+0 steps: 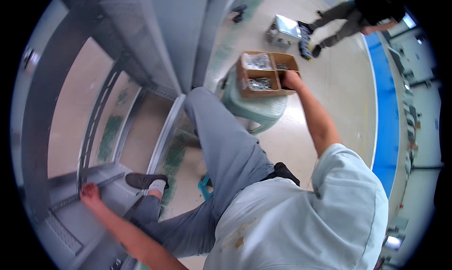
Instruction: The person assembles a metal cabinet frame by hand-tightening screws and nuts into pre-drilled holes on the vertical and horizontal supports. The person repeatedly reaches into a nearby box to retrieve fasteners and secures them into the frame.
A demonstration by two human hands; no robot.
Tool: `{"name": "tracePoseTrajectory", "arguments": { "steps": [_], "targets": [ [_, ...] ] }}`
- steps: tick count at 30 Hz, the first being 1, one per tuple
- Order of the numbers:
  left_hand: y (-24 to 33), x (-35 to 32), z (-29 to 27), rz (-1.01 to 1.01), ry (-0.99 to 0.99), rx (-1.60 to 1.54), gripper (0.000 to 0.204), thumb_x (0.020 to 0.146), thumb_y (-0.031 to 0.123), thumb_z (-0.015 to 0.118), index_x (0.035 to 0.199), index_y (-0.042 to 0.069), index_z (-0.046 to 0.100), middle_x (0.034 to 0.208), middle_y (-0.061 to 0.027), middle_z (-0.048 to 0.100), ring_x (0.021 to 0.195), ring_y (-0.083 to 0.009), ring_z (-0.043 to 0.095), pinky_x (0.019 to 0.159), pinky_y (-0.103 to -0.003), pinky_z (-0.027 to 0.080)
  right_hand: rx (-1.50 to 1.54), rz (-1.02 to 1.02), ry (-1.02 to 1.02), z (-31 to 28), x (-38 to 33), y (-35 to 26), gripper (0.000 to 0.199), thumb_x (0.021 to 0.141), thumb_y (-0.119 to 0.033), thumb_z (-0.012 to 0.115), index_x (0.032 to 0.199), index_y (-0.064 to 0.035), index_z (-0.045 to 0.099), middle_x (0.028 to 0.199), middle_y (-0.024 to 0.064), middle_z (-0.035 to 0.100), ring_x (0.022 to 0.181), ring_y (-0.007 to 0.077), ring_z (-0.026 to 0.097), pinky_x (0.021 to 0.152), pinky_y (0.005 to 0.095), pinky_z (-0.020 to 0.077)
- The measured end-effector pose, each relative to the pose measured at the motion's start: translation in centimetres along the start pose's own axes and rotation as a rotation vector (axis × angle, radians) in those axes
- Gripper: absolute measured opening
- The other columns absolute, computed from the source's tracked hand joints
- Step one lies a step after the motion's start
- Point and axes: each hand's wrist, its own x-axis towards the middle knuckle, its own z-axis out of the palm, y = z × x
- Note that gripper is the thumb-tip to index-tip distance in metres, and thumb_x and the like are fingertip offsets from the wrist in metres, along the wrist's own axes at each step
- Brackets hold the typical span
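Observation:
My left hand (pixel 90 193) is at the lower end of a slotted metal upright (pixel 97 114), where it meets the bottom rail of a grey metal cabinet frame (pixel 35 143). Its fingers look curled; whatever they hold is too small to make out. My right arm stretches out to a divided cardboard box (pixel 256 94), and my right hand (pixel 292 81) reaches down into its near right compartment. The fingers there are hidden by the cardboard. Small metal fasteners (pixel 260 84) and a clear plastic bag (pixel 257 61) lie in other compartments.
The box stands on a pale green plastic stool (pixel 254 107). A shiny metal box (pixel 284 30) and a dark case (pixel 305 40) are on the floor beyond, beside a standing person (pixel 351 20). A blue stool (pixel 205 186) shows under my leg. My shoe (pixel 143 180) is by the frame.

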Motion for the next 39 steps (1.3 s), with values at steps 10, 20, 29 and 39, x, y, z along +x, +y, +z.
{"name": "tracePoseTrajectory", "arguments": {
  "steps": [10, 20, 29, 39],
  "targets": [
    [-9.1, -20.5, 12.4, 0.091, -0.07, 0.203, 0.026, 0.096, 0.03, 0.066, 0.106, 0.005, 0.065, 0.087, -0.0047, 0.064, 0.079, -0.0147, 0.059, 0.072, -0.031, 0.051, -0.034, -0.391, -0.104, 4.5, 3.2, 0.5, 0.026, 0.081, -0.031, 0.064, 0.086, -0.0082, 0.075, 0.086, 0.0204, 0.071, 0.078, 0.0384, 0.07, 0.07, 0.0477, 0.0545],
    [-14.1, -24.7, 14.5, 0.072, -0.085, 0.374, 0.018, 0.095, 0.026, 0.068, 0.098, 0.008, 0.064, 0.08, -0.0025, 0.063, 0.068, -0.0115, 0.06, 0.063, -0.027, 0.051, 0.139, -0.658, -0.189, 3.3, 2.4, 0.1, 0.047, 0.089, -0.023, 0.063, 0.131, -0.0018, 0.06, 0.135, 0.0188, 0.06, 0.129, 0.0343, 0.052, 0.11, 0.0403, 0.0394],
    [-15.7, -25.9, 15.8, -0.026, -0.204, 0.486, 0.026, 0.097, 0.031, 0.066, 0.098, 0.005, 0.068, 0.082, -0.0011, 0.064, 0.071, -0.0094, 0.06, 0.066, -0.026, 0.052, 0.061, -0.286, 0.218, -5.1, -2.9, -2.2, 0.017, 0.077, -0.015, 0.068, 0.089, -0.0049, 0.074, 0.082, 0.0146, 0.074, 0.074, 0.0318, 0.07, 0.067, 0.0394, 0.0533],
    [-15.8, -29.6, 21.0, -0.38, -0.837, 0.604, 0.04, 0.097, 0.042, 0.065, 0.106, 0.003, 0.07, 0.092, -0.0043, 0.068, 0.08, -0.0127, 0.065, 0.066, -0.029, 0.056, 1.156, -1.036, -0.43, -16.7, -21.9, -45.1, 0.015, 0.088, 0.002, 0.068, 0.102, -0.0011, 0.065, 0.09, 0.0029, 0.067, 0.085, 0.0105, 0.064, 0.075, 0.026, 0.0517]
  ]
}}
